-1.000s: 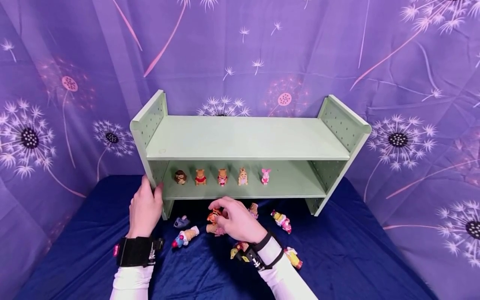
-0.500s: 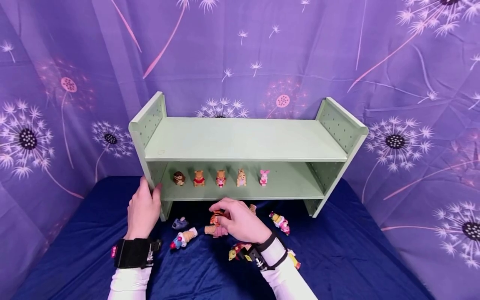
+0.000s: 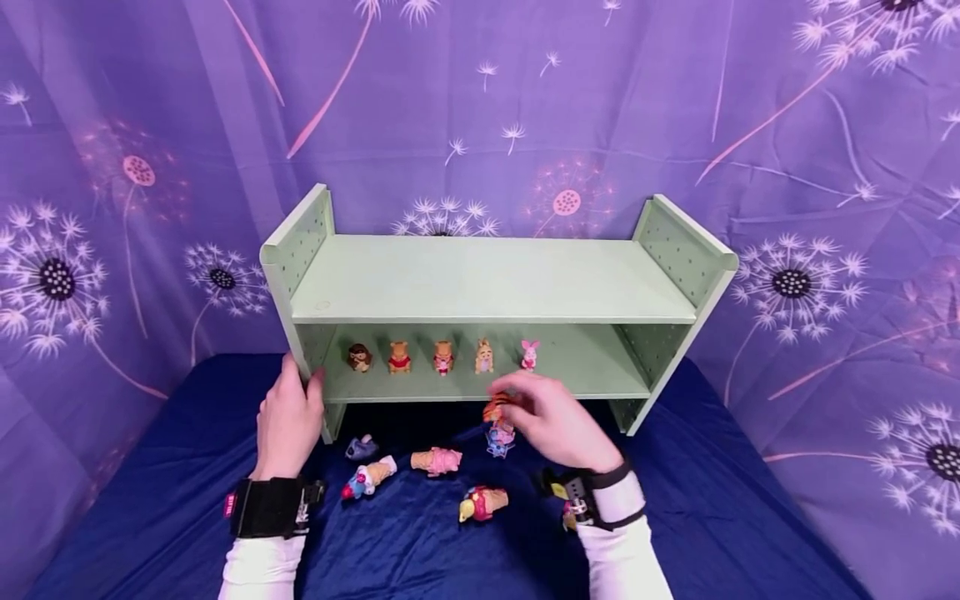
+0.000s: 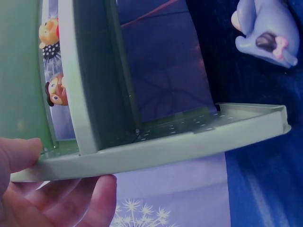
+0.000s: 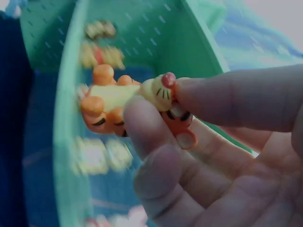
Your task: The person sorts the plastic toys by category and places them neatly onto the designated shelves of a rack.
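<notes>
In the head view my left hand [image 3: 283, 429] grips the left side panel of a pale green two-tier shelf [image 3: 487, 279]; the left wrist view shows the thumb and fingers on either side of the panel edge. My right hand [image 3: 561, 423] pinches an orange tiger figurine [image 5: 111, 101] between thumb and fingers, in front of the lower tier. On that tier stand an owl figurine [image 3: 360, 358], two bear figurines in red, the left bear [image 3: 400, 358] and the right bear [image 3: 443, 358], a rabbit figurine [image 3: 484, 357] and a pink piglet figurine [image 3: 529, 354].
On the dark blue cloth [image 3: 405, 550] lie a grey-blue donkey figurine [image 3: 362, 448] and several cone-shaped figurines, among them a pink one [image 3: 442, 461] and a red-yellow one [image 3: 482, 504]. A blue-pink figurine [image 3: 499, 439] lies below the tiger. My right forearm partly covers others. A purple curtain [image 3: 480, 108] hangs behind.
My right hand has moved right with the tiger figurine, from above the pink cone figurine to below the rabbit and piglet. My left hand keeps its grip on the shelf panel.
</notes>
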Demonstrator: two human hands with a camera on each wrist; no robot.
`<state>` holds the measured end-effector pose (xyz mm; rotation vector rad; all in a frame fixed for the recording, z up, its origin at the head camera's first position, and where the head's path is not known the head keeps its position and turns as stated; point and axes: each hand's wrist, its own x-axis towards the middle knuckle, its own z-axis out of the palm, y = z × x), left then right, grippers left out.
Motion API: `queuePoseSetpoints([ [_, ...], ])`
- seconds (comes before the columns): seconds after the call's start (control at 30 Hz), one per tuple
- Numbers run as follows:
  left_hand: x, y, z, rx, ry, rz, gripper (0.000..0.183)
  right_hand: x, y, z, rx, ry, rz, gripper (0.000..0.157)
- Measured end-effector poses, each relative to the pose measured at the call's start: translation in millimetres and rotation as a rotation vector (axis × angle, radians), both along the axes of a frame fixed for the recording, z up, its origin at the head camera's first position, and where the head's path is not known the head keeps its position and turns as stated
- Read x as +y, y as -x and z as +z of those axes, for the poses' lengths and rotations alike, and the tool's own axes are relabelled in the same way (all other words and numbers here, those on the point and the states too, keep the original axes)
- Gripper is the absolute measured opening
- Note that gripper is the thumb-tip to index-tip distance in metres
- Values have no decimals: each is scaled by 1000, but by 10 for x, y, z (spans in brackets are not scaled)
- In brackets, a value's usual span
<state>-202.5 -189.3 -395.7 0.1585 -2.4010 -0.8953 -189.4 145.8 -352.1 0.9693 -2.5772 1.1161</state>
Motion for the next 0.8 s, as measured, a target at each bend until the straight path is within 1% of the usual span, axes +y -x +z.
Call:
queuePoseSetpoints([
  [0.13,23,15,19,6,-4,-3,36,291,42,65,-4,44,-100,28],
  [0.2,27,16,28,6,-6,-5,36,402,80,82,-5,52,-132,28],
  [0.27,23,12,31,4,-9,-7,36,484,127,93,-15,51,-149,28],
  [0.43,-5,-3,21,0,-8,-1,39,603,297,99,-45,71,-153,27],
  [0.53,-13,-8,9,-1,-5,4,38,655,415,91,-31,46,-179,27],
  [0.67,1,-7,-4,-4,-4,-1,37,715,554,87,0,-42,-228,27],
  [0.8,3,-7,-8,-6,-4,-3,37,743,671,91,31,-103,-244,28],
])
